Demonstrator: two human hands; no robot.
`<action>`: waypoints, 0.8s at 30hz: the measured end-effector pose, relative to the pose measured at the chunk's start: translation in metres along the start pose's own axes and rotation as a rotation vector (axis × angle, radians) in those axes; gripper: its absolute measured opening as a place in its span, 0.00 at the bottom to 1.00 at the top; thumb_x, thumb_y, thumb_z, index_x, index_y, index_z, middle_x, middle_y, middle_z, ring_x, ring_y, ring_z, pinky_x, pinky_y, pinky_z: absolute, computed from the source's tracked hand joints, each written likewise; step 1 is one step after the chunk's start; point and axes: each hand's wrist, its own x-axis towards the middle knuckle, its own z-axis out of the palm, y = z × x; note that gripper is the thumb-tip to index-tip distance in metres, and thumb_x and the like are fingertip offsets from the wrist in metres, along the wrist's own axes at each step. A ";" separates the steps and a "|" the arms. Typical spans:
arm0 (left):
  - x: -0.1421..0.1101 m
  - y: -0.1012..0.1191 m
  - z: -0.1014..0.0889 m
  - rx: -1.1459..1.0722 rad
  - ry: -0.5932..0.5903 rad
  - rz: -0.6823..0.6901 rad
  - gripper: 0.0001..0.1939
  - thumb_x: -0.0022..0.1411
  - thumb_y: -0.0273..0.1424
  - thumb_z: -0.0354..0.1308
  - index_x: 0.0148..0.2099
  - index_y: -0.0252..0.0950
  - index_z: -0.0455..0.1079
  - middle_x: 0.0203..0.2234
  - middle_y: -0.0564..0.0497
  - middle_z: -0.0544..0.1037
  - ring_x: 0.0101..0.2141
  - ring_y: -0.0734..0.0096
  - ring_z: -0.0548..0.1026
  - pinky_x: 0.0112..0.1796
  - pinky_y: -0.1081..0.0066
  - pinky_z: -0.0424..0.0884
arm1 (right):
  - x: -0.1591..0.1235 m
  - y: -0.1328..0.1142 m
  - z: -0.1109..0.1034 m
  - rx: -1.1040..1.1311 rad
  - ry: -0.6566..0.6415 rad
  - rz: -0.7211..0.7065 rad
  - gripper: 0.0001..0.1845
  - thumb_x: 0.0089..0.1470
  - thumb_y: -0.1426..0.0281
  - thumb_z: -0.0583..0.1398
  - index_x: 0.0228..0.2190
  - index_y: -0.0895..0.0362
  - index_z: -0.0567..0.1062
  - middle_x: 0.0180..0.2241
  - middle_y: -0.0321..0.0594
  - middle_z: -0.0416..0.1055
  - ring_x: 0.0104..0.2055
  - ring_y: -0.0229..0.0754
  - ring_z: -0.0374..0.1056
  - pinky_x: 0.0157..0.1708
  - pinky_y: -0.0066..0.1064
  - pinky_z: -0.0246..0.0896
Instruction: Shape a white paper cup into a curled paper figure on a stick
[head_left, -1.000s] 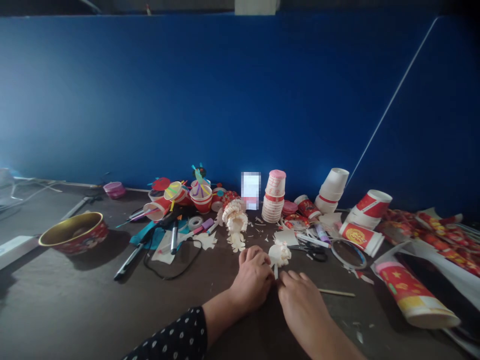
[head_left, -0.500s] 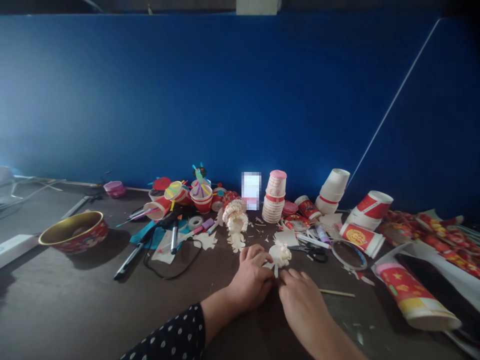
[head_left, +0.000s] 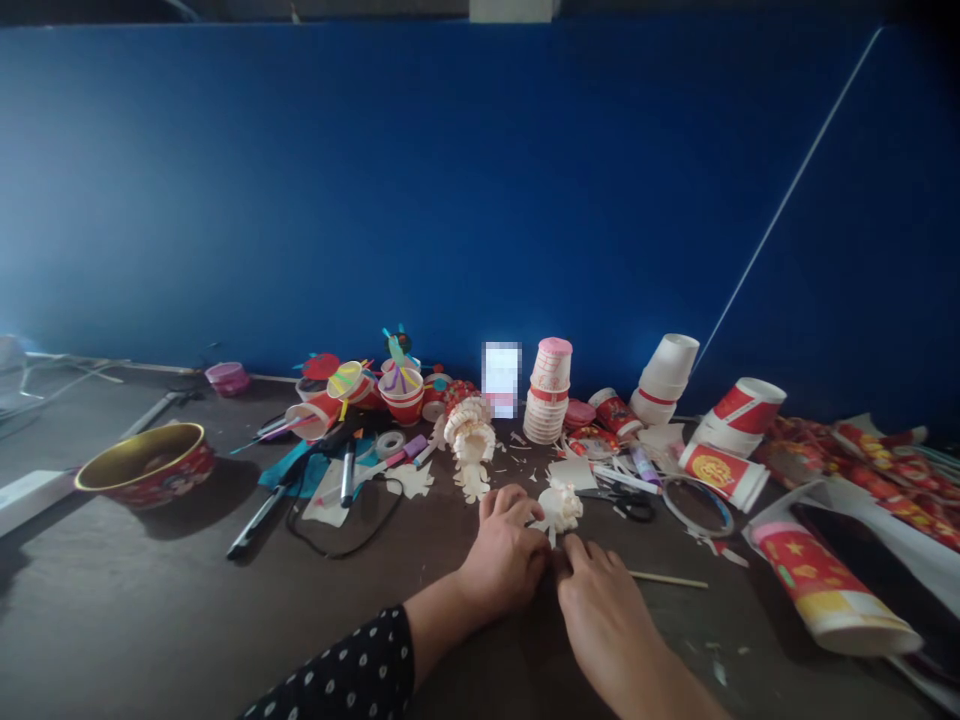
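A small cream paper cutout (head_left: 556, 508) with a curly, ruffled right side lies between my hands. My left hand (head_left: 504, 552) is at its left, fingers curled, with the thumb side closed on the paper's lower part. My right hand (head_left: 604, 595) bends its fingers at the lower edge, where a narrow strip of the paper points toward me. The fingertips are partly hidden. Just behind stands a larger cream figure (head_left: 470, 440) of layered, curled paper. A thin wooden stick (head_left: 669, 580) lies right of my right hand.
Black scissors (head_left: 634, 506), a tape ring (head_left: 697, 508) and paper scraps lie on the right. Stacked paper cups (head_left: 550, 390) stand behind. A red-and-gold bowl (head_left: 150, 465), a marker (head_left: 348, 472) and a black cable (head_left: 360, 550) are at left. A decorated cup (head_left: 832, 590) lies at far right.
Both hands stay at the cream paper cutout. My right fingers have shifted very slightly to the right, and the view has moved a little.
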 end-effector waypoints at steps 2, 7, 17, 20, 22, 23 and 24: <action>0.000 0.001 0.000 0.001 0.011 -0.002 0.05 0.49 0.25 0.56 0.25 0.37 0.71 0.37 0.50 0.71 0.45 0.59 0.60 0.46 0.55 0.53 | 0.000 0.000 -0.001 0.008 0.002 -0.012 0.19 0.51 0.84 0.49 0.34 0.59 0.77 0.36 0.49 0.71 0.38 0.48 0.66 0.36 0.37 0.52; 0.001 0.001 0.001 0.005 0.017 -0.010 0.04 0.50 0.27 0.57 0.25 0.37 0.71 0.38 0.50 0.71 0.45 0.58 0.59 0.46 0.55 0.52 | -0.001 0.002 -0.007 0.040 0.018 -0.033 0.21 0.50 0.86 0.48 0.34 0.59 0.77 0.35 0.47 0.72 0.37 0.45 0.67 0.36 0.35 0.52; 0.000 0.000 -0.001 -0.036 -0.038 -0.060 0.03 0.50 0.26 0.58 0.27 0.37 0.71 0.38 0.51 0.71 0.46 0.59 0.59 0.47 0.55 0.52 | -0.001 0.005 -0.012 0.060 -0.040 -0.067 0.20 0.53 0.84 0.49 0.34 0.58 0.77 0.36 0.45 0.72 0.39 0.45 0.66 0.38 0.35 0.50; 0.000 -0.004 -0.001 -0.056 -0.050 -0.040 0.02 0.49 0.26 0.59 0.28 0.38 0.71 0.38 0.51 0.71 0.46 0.59 0.59 0.48 0.55 0.52 | -0.001 0.005 -0.016 0.065 -0.062 -0.072 0.20 0.53 0.83 0.48 0.35 0.59 0.77 0.38 0.45 0.72 0.40 0.45 0.66 0.38 0.36 0.50; -0.001 -0.006 -0.002 -0.054 -0.050 -0.019 0.05 0.46 0.25 0.60 0.29 0.38 0.71 0.38 0.51 0.70 0.46 0.58 0.59 0.48 0.55 0.52 | -0.002 0.005 -0.017 0.064 -0.067 -0.068 0.21 0.53 0.83 0.47 0.36 0.59 0.77 0.38 0.45 0.72 0.41 0.45 0.65 0.38 0.36 0.50; -0.001 -0.007 -0.003 -0.051 -0.051 -0.012 0.06 0.44 0.25 0.60 0.29 0.38 0.71 0.38 0.51 0.70 0.46 0.58 0.59 0.48 0.55 0.52 | -0.002 0.005 -0.017 0.062 -0.068 -0.065 0.21 0.54 0.83 0.47 0.36 0.59 0.77 0.38 0.45 0.72 0.41 0.45 0.65 0.38 0.36 0.50; -0.001 -0.008 -0.004 -0.050 -0.052 -0.008 0.07 0.43 0.24 0.60 0.29 0.38 0.71 0.38 0.50 0.70 0.46 0.58 0.59 0.48 0.54 0.52 | -0.002 0.006 -0.017 0.061 -0.067 -0.064 0.21 0.54 0.83 0.47 0.36 0.59 0.77 0.39 0.45 0.72 0.41 0.45 0.65 0.39 0.36 0.50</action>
